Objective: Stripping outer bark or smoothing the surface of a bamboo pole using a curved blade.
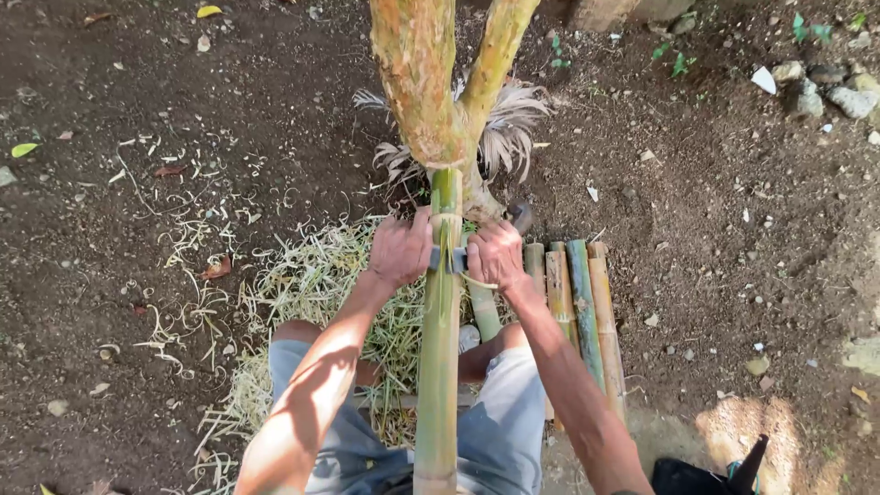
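Shaving the bamboo (438, 367): left hand (400, 249) and right hand (495, 254) fully closed on the blade (446, 259); next pull needs even pressure, I think.

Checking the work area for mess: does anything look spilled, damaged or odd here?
Pale shavings lie strewn over the soil beside the left hand. The bamboo pole both hands grip looks sound; the right hand holds a blade across it.

Bamboo pole (438, 348) runs lengthwise between person's knees, far end butted against forked tree trunk (438, 82). Left hand (400, 249) left of pole, right hand (495, 254) right of it, blade (446, 259) across pole between them. Split bamboo pieces (577, 302) lie side by side right of pole. Heap of shavings (312, 284) left of pole. Stones (825, 87) far right of trunk.
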